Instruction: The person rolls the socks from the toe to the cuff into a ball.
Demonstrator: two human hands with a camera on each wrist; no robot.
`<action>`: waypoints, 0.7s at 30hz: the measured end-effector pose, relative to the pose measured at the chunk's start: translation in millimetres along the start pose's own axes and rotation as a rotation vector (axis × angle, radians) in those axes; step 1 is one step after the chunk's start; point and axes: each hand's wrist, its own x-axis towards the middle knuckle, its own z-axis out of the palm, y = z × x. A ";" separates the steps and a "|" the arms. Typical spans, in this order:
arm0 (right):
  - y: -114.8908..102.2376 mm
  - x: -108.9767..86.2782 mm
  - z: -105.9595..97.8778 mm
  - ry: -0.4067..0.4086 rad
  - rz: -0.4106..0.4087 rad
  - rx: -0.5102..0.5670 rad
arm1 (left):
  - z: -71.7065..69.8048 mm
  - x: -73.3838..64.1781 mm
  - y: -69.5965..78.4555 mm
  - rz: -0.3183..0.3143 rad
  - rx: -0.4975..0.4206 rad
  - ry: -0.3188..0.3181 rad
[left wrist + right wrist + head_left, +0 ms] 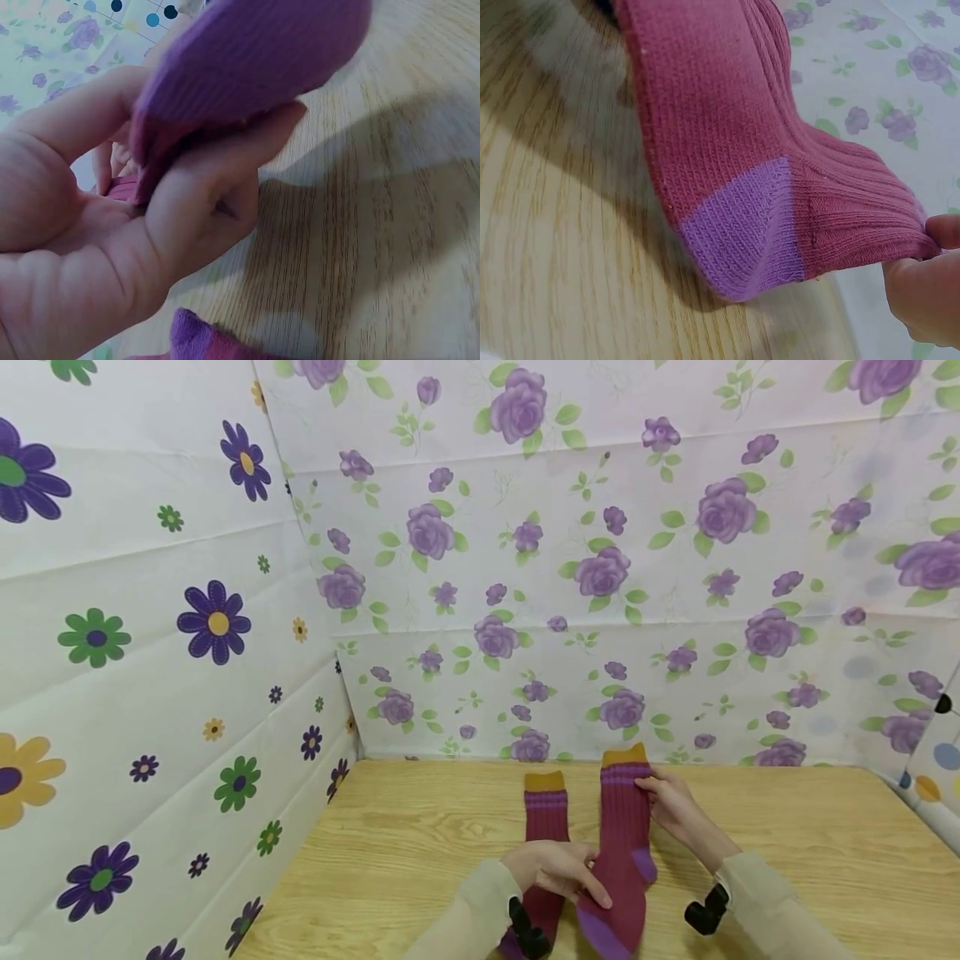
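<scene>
A maroon sock with a mustard cuff and purple heel and toe is held raised over the table by both hands. My left hand grips its foot part; in the left wrist view the purple toe sticks out past the thumb and fingers. Near the striped cuff, my right hand pinches the sock's edge. The right wrist view shows the purple heel and the ribbed leg pulled toward that hand. A matching sock lies flat on the table to the left, partly hidden beneath my left hand and wrist.
The wooden table runs back to a wall covering with purple roses. On the left rises another covering with daisy-like flowers. Each wrist carries a small black device.
</scene>
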 end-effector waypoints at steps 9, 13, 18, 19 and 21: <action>-1.2 1.3 8.1 0.017 0.009 0.008 | -7.7 -6.8 -10.4 0.035 0.012 -0.023; -0.1 1.9 9.7 0.016 0.005 0.001 | -10.5 -8.5 -12.8 0.038 -0.005 -0.048; 1.7 3.1 11.1 0.015 -0.004 -0.011 | -13.0 -9.4 -13.9 0.043 -0.016 -0.048; 2.2 3.6 11.5 0.015 -0.003 -0.012 | -13.6 -9.8 -14.2 0.045 -0.011 -0.049; 3.1 4.6 12.5 0.019 0.002 -0.010 | -14.7 -10.8 -15.0 0.045 -0.002 -0.048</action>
